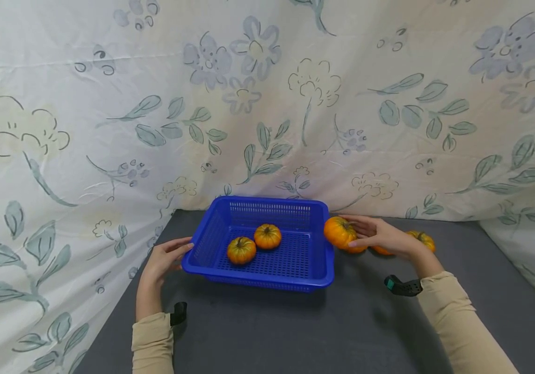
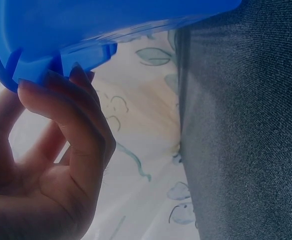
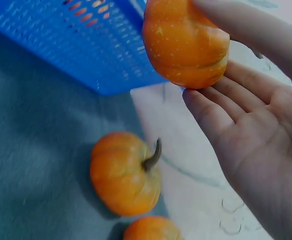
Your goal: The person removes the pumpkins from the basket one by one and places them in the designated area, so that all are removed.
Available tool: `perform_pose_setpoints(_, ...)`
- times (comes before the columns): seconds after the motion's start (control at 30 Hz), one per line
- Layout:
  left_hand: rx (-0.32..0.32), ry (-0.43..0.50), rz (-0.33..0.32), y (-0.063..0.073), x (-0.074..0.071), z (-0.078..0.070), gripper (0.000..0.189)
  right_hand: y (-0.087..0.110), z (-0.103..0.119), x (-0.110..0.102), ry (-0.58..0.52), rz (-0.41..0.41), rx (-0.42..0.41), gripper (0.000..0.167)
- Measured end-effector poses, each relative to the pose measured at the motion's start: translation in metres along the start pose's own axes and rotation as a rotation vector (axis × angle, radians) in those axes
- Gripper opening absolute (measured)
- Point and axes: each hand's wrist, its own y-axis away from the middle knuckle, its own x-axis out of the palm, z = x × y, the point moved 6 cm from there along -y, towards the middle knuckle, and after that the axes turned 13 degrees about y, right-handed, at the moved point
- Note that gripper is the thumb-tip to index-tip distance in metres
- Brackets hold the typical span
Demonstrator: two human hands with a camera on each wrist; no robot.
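A blue plastic basket [image 1: 263,280] with slotted walls stands on the dark table, two small orange pumpkins [image 1: 241,251] inside it. My left hand [image 1: 162,259] grips the rim at its left end, fingers curled under the edge in the left wrist view. At the right end, my right hand [image 1: 379,236] holds another orange pumpkin [image 3: 185,45] between thumb and fingers, raised beside the basket wall. Below it, in the right wrist view, a pumpkin [image 3: 123,172] with a curved stem lies on the table, and part of one more pumpkin [image 3: 153,230] shows.
Behind and under my right hand, more pumpkins [image 1: 422,240] lie on the grey table [image 1: 267,332], partly covered by the hand. A floral cloth [image 1: 267,130] hangs along the back and left side, right behind the basket.
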Motion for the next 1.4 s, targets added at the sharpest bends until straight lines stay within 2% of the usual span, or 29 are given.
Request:
perform_pose_setpoints(0.1,0.004,0.001,0.0,-0.001,0.0,0.0,0.059,0.007,-0.012,-0.001,0.016,-0.006,0.024,0.077)
perform_pose_setpoints(0.27,0.008,0.004,-0.001,-0.002,0.0,0.001,0.059,0.016,-0.024,0.001,0.043,-0.006,0.014,0.075)
perform_pose_setpoints(0.7,0.003,-0.001,-0.003,-0.001,0.0,0.002,0.059,0.029,-0.05,0.015,0.016,0.039,0.061,0.075)
perform_pose_setpoints(0.97,-0.001,-0.007,-0.002,-0.001,0.0,0.0,0.061,0.035,-0.057,0.02,0.015,0.061,0.061,0.071)
perform_pose_setpoints(1.2,-0.032,0.011,-0.007,-0.001,0.0,0.001,0.061,0.039,-0.057,0.024,0.023,0.095,0.048,0.075)
perform_pose_setpoints(1.4,-0.034,0.001,-0.006,-0.001,0.0,0.0,0.06,0.038,-0.062,0.028,0.036,0.087,0.065,0.076)
